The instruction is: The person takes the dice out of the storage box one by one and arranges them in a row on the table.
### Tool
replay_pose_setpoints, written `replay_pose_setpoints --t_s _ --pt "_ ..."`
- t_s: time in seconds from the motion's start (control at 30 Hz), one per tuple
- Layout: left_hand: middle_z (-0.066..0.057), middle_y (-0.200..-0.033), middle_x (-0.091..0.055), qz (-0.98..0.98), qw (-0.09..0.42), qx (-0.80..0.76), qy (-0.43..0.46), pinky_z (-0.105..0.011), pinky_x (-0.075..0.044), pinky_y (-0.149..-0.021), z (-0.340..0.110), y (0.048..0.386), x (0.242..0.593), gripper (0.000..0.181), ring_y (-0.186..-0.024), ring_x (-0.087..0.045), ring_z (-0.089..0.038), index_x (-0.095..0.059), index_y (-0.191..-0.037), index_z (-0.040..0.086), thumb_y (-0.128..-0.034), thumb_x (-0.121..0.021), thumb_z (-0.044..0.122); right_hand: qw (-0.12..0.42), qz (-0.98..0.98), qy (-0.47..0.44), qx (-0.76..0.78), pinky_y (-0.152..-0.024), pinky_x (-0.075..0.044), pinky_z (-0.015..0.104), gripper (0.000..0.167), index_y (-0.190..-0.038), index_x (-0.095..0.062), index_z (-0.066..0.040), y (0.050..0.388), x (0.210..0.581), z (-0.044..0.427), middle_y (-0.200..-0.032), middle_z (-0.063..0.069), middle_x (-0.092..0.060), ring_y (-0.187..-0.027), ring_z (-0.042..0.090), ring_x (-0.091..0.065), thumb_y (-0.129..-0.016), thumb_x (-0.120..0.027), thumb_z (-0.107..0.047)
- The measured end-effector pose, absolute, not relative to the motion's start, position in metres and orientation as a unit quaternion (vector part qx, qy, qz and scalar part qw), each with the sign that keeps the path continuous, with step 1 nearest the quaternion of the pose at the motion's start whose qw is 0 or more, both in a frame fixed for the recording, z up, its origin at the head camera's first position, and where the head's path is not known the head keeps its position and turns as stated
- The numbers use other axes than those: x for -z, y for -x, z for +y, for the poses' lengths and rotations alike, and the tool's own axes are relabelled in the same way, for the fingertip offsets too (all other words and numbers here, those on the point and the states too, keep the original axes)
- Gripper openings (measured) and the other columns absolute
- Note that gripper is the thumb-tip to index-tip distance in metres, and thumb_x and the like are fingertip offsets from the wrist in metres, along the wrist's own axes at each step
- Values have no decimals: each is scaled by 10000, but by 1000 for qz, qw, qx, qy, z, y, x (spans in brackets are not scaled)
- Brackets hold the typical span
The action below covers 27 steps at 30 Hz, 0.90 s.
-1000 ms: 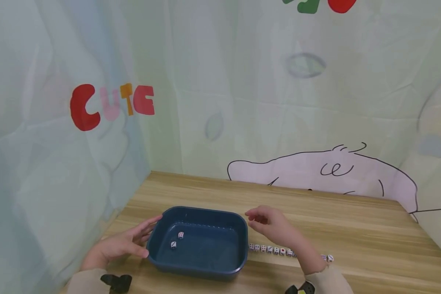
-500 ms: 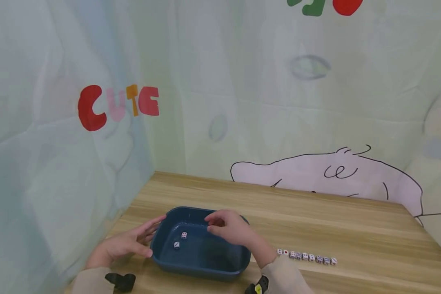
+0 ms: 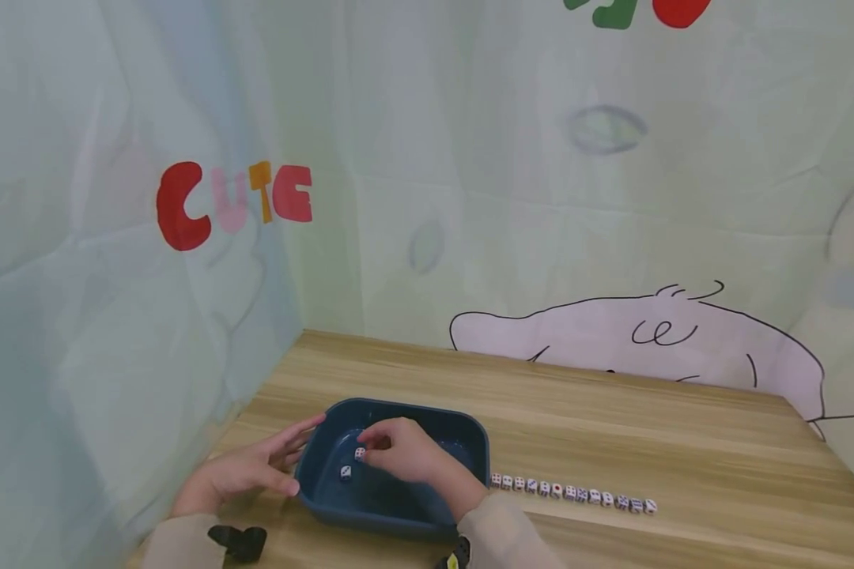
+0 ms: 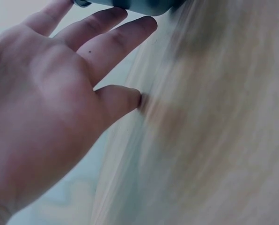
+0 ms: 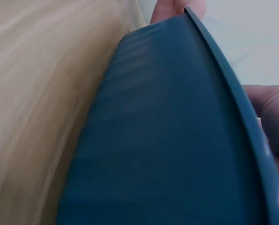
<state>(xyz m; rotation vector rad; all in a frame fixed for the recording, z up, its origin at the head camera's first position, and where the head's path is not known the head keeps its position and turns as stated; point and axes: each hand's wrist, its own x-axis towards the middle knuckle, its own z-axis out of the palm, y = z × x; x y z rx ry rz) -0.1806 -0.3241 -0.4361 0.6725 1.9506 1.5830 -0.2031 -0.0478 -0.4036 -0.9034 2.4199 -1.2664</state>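
A dark blue rectangular tray (image 3: 384, 521) stands on the wooden table, with two white dice inside toward its left end. My left hand (image 3: 245, 472) rests against the tray's left side; in the left wrist view its fingers (image 4: 113, 49) are spread, fingertips at the tray (image 4: 149, 5). My right hand (image 3: 409, 454) reaches over the tray, thumb and index finger apart right beside the farther die (image 3: 359, 454); firm contact cannot be made out. The nearer die (image 3: 345, 472) lies just in front. In the right wrist view the tray wall (image 5: 163, 122) hides most of the right hand.
A row of several dice (image 3: 582, 495) runs along the table (image 3: 612, 427) from the tray's right side. Printed cloth (image 3: 398, 197) walls in the table's left and back edges.
My right hand has moved left from beyond the tray's right rim to the farther die inside. My left hand stays at the tray's left side. The dice row is fully uncovered.
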Motion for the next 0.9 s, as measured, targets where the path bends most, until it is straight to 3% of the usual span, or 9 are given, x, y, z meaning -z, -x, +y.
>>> replay_pose_setpoints --t_s 0.53,0.9 --pt "-363 -1537 20 716 266 -593 -255 -314 -359 -996 -322 182 437 960 -1368 -94 -588 7 -1544 88 -879 -684 124 166 864 292 375 -666 -465 211 232 -1066 -709 -25 204 414 -65 -828 -21 -662 -711 55 -553 -846 -713 -98" --pt "-367 -1536 10 721 263 -588 -254 -421 -334 -1026 -324 181 437 966 -1365 -107 -592 10 -1543 89 -878 -688 144 179 872 286 355 -662 -469 215 221 -1043 -711 -16 202 418 -73 -820 24 -678 -692 71 -563 -829 -717 -70"
